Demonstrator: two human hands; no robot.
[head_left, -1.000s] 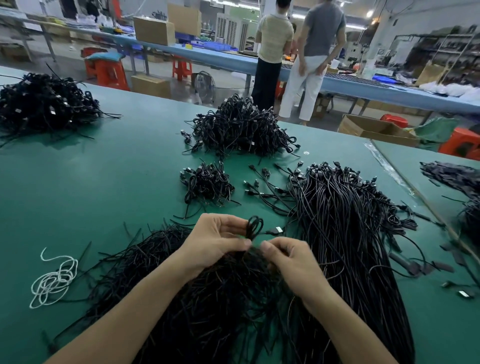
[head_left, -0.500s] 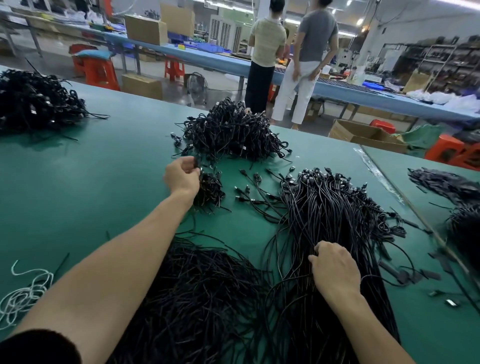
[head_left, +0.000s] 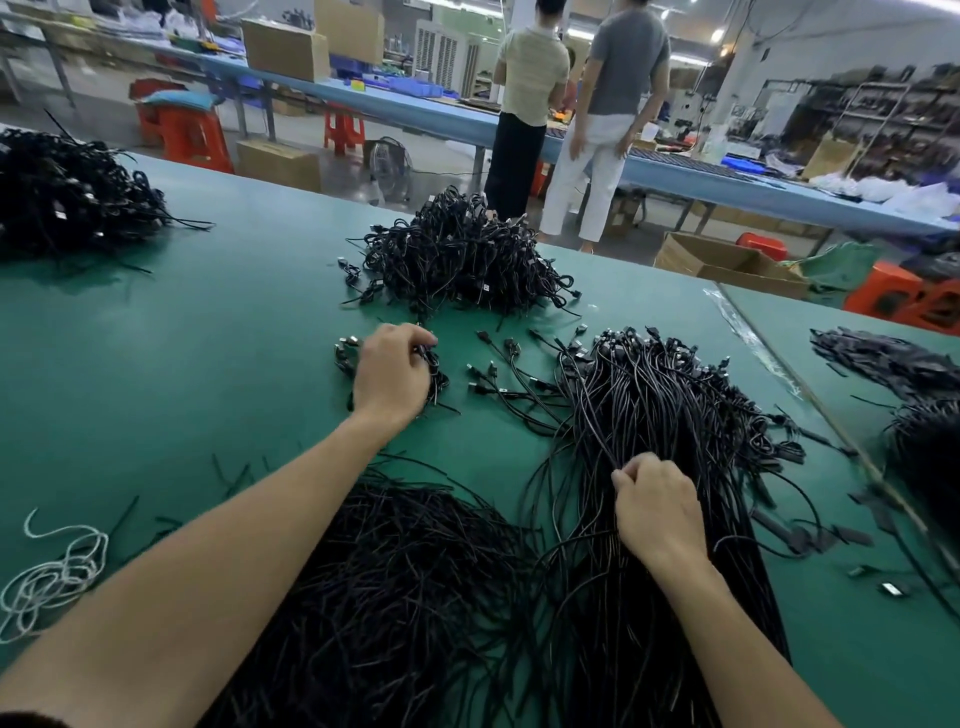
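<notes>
My left hand (head_left: 392, 371) reaches out over a small pile of coiled black cables (head_left: 439, 379) on the green table (head_left: 208, 332), its fingers curled round a coil on top of the pile. Nearer to me, my right hand (head_left: 657, 512) pinches one cable between thumb and fingers, on a long bundle of straight black cables (head_left: 654, 395) with connectors at their far ends. A heap of thin black ties (head_left: 405, 597) lies between my forearms.
A big heap of coiled cables (head_left: 457, 260) lies beyond the small pile, and another (head_left: 67, 197) at far left. White string (head_left: 57, 571) sits near left. Black strips (head_left: 883, 358) cover the adjoining table at right. Two people (head_left: 571, 114) stand at a far bench.
A second ago both hands held a small coil in front of me. My left hand carried it out to the small pile; my right hand dropped onto the straight cables and now pinches one.
</notes>
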